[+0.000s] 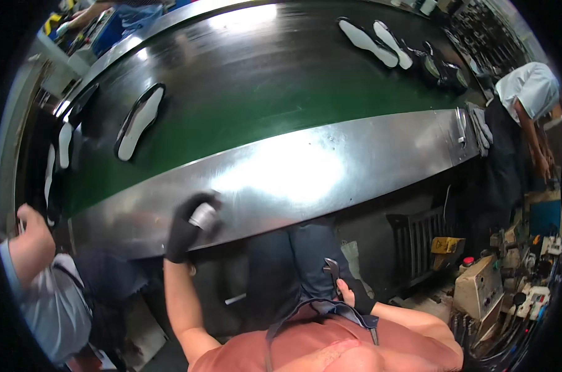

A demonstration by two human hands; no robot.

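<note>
My left hand (186,230), in a black glove, is over the near steel ledge (380,146). Its fingers are closed round a small whitish, roundish thing (204,216); motion blur hides its kind. My right hand (350,294), in a black glove with bare fingertips, is low in front of my body, beside my thigh. It grips a pair of dark metal pliers (332,269) by the handles, with the curved head pointing up and away from me. Across the ledge, the nearest shoe to my left hand is a black one (141,121), white sole upward, on the green belt (231,133).
More white-soled shoes (64,146) lie at the belt's left end, others (367,43) at the far right, beside dark shoes (442,67). A person (42,291) is close on my left, another (529,93) at the right. A control box (479,288) stands at the lower right.
</note>
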